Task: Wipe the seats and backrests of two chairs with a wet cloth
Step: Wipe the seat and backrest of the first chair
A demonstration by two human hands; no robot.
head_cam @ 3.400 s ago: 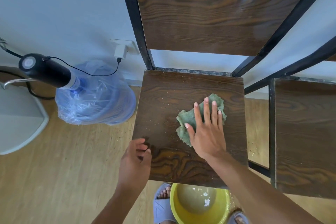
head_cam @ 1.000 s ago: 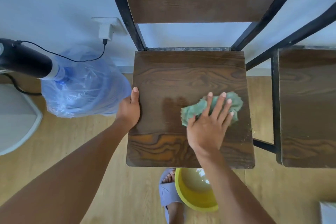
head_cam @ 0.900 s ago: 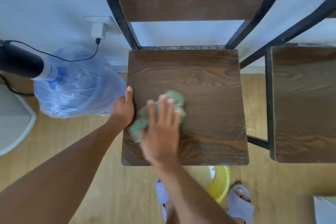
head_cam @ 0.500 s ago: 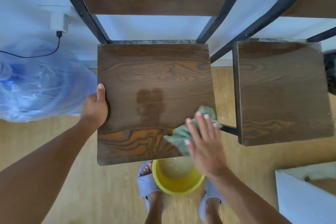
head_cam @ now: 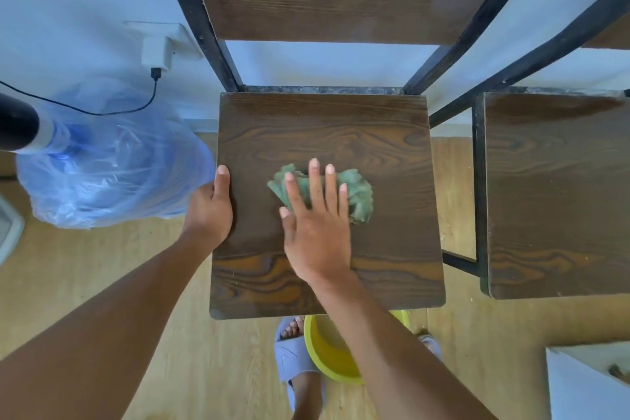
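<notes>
Cloth [head_cam: 354, 196] lies crosswise on seat [head_cam: 392, 147] under flat right hand [head_cam: 318, 232].

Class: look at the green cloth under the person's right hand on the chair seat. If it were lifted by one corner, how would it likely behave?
The green cloth lies crumpled in folds under the right hand, so it is probably floppy and would hang limp. It looks thin, so likely light, though wetting adds some weight. Pushed flat-handed across the smooth chair seat, it should slide and bunch rather than roll.
</notes>
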